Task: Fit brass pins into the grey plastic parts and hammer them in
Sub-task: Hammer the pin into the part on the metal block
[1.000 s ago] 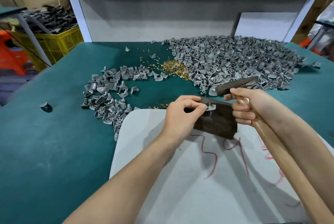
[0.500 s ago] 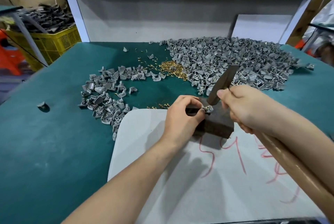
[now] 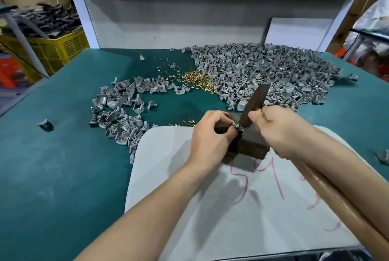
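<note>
Now, on the dark rectangular block (image 3: 252, 145), left hand (image 3: 210, 136) pinches a small grey plastic part (image 3: 236, 127); right hand (image 3: 280, 128) grips a wooden-handled hammer (image 3: 254, 105) touching it.

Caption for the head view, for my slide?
Left hand pinches a grey part on the dark block; right hand grips the hammer, its head at the part.

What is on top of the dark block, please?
A grey part lies there, pinched by the left hand, and the hammer head meets it. The hand covers much of it, so its pin cannot be seen.
</note>
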Tool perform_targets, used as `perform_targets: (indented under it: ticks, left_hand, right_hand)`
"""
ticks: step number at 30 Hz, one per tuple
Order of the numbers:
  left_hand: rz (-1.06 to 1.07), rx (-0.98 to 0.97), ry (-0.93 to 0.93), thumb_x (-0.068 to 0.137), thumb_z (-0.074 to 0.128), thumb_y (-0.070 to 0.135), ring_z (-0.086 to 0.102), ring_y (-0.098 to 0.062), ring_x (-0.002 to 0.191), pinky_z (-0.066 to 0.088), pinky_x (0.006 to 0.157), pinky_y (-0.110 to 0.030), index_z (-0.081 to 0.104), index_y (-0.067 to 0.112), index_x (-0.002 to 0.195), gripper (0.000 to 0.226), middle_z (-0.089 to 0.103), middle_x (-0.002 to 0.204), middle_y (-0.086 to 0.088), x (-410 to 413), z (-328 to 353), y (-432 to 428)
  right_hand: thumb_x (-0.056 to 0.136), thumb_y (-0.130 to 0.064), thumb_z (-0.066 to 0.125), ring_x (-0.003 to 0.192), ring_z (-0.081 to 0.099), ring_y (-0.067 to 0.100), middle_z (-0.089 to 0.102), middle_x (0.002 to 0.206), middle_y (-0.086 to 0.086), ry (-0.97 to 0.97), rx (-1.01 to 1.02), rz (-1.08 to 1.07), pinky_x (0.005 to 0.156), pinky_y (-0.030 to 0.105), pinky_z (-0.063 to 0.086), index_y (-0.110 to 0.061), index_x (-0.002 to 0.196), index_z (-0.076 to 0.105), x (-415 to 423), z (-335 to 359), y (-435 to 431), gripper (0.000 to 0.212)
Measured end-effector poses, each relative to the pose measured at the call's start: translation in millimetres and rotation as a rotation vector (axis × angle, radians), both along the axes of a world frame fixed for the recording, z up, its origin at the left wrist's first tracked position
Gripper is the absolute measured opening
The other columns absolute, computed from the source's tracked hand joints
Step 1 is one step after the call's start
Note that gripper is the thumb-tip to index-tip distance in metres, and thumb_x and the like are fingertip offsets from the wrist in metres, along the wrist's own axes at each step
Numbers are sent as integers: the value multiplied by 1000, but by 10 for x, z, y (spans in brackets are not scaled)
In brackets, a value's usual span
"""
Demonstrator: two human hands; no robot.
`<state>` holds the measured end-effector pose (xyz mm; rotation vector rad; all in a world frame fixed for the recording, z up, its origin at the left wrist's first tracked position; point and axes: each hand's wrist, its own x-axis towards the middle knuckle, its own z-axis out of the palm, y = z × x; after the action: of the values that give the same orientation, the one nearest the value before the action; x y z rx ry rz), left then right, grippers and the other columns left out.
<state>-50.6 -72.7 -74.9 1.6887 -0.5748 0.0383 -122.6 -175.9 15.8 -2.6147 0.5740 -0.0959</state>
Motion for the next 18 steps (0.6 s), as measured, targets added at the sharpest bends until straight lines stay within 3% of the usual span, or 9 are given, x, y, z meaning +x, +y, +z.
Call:
perform_targets:
  ticks: [7, 9, 11, 13, 16, 18]
  left_hand:
    - [-3, -46, 114, 77, 69, 6, 58, 0, 91, 43, 82, -14, 57, 24, 67, 24, 63, 99, 14, -22, -11, -2]
    - [-6, -54, 114, 78, 69, 5, 58, -1, 90, 43, 82, -14, 59, 22, 68, 22, 63, 100, 12, -12, -8, -2]
    - [-11, -41, 72, 78, 70, 1, 58, -3, 88, 42, 80, -11, 61, 19, 71, 21, 63, 99, 6, 4, 10, 14]
    - [-18, -32, 49, 78, 71, 1, 57, 2, 87, 39, 77, -6, 63, 16, 73, 18, 62, 99, 5, -7, 14, 19]
    - [-17, -45, 104, 80, 70, 4, 57, 4, 88, 41, 79, -7, 63, 15, 71, 16, 63, 100, 8, -8, 3, 15]
    - [-19, -55, 114, 80, 71, 3, 58, 0, 89, 42, 80, -8, 63, 16, 71, 17, 63, 100, 7, 5, -5, 18]
  right_hand:
    - [99, -38, 38, 23, 37, 16, 39, 32, -2, -190, 78, 26, 30, 17, 28, -13, 66, 42, -43, 227, -149, 42]
    - [100, -33, 38, 33, 44, 19, 44, 38, 0, -144, 14, 51, 27, 21, 26, -11, 67, 44, -23, 189, -72, 40]
    - [102, -26, 35, 50, 45, 24, 45, 55, 5, -6, -13, 61, 34, 24, 29, -10, 67, 42, 6, 69, 10, 40]
    - [102, -28, 33, 43, 43, 21, 42, 56, 7, 32, 6, 45, 29, 22, 28, -12, 64, 38, 10, 73, -7, 42]
    - [101, -34, 37, 25, 39, 16, 43, 46, 5, -105, 32, 1, 27, 16, 25, -14, 63, 38, -17, 236, -81, 43]
    - [102, -30, 34, 34, 45, 15, 43, 52, 3, -78, -9, 39, 28, 21, 28, -14, 62, 37, -5, 242, -9, 42]
